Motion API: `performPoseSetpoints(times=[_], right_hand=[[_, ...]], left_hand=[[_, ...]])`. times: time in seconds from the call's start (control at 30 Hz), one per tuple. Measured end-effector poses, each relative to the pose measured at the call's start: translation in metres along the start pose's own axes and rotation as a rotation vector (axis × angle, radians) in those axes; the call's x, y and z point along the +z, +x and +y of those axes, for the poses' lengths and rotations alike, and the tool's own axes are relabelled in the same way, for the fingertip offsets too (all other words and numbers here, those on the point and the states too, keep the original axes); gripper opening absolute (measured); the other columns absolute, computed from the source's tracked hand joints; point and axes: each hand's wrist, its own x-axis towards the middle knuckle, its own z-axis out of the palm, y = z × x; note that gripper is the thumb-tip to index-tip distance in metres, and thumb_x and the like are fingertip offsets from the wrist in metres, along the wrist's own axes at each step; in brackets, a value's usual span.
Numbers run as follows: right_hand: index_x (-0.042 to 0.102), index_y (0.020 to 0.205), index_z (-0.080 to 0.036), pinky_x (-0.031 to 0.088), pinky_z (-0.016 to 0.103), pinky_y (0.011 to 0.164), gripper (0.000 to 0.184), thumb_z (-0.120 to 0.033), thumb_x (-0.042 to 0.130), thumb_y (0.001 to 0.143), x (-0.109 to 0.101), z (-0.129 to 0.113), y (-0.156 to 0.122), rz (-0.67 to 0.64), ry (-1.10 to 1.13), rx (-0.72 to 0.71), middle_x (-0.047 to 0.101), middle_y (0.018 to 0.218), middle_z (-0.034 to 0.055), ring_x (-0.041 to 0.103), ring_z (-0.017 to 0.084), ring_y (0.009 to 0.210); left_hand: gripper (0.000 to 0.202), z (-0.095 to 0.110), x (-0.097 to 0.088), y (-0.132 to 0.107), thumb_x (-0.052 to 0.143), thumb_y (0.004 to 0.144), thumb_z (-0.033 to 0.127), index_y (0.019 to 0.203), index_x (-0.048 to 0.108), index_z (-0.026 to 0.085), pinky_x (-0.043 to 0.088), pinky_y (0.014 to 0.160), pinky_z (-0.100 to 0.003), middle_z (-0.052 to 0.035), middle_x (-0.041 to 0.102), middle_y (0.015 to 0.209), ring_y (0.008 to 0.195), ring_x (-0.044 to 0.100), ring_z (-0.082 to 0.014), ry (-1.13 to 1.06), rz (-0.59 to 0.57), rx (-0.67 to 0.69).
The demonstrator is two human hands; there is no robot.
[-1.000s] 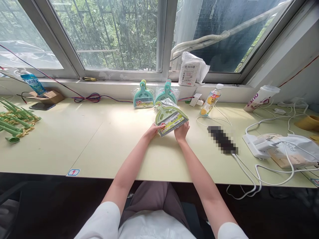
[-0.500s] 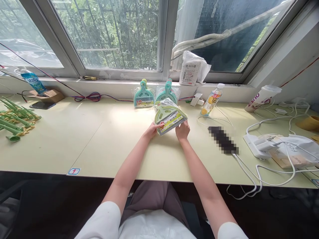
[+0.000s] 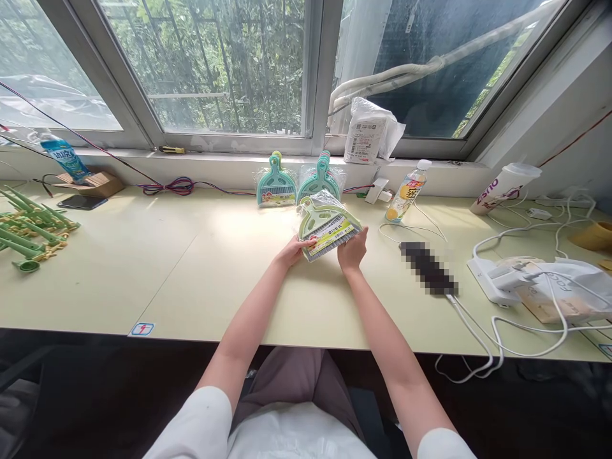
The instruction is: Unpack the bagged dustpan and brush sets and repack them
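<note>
A light green dustpan and brush set in clear plastic wrap is tilted above the table, its grey bristles and yellow label facing me. My left hand closes on its lower left corner, the thumb over the label. At the lower right, my right hand grips the edge, with most of its fingers hidden behind the set. Just beyond stand a wrapped teal set and a stack of teal sets, leaning against the ledge under the window.
A drink bottle, a pixelated dark object, a white power strip and a white cup lie to the right. Left are green plastic pieces, a phone and a blue packet. Cables run along the back.
The green set has shifted slightly right and turned a little in both hands. My right hand's fingers have moved slightly along its edge.
</note>
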Motion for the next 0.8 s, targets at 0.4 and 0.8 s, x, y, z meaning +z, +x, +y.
performPoseSetpoints(times=[0.4,0.8], right_hand=[[0.062,0.091,-0.020,0.051,0.040,0.070,0.017,-0.027,0.049,0.081,-0.012,-0.001,0.009,0.062,-0.129,-0.043,0.049,0.118,0.0150,0.047,0.031,0.107],[0.060,0.103,-0.022,0.049,0.039,0.072,0.026,-0.019,0.041,0.085,-0.010,0.006,0.010,-0.082,-0.092,-0.203,0.053,0.116,0.0126,0.047,0.029,0.105]], left_hand=[[0.047,0.003,0.007,-0.003,0.084,0.064,0.016,0.107,0.067,0.013,0.044,0.106,-0.045,-0.0115,0.073,0.103,0.108,0.066,-0.0301,-0.016,0.001,0.020],[0.054,0.004,0.002,-0.002,0.084,0.060,0.015,0.111,0.064,0.014,0.046,0.102,-0.043,-0.0101,0.072,0.107,0.104,0.067,-0.0284,-0.057,0.049,0.054]])
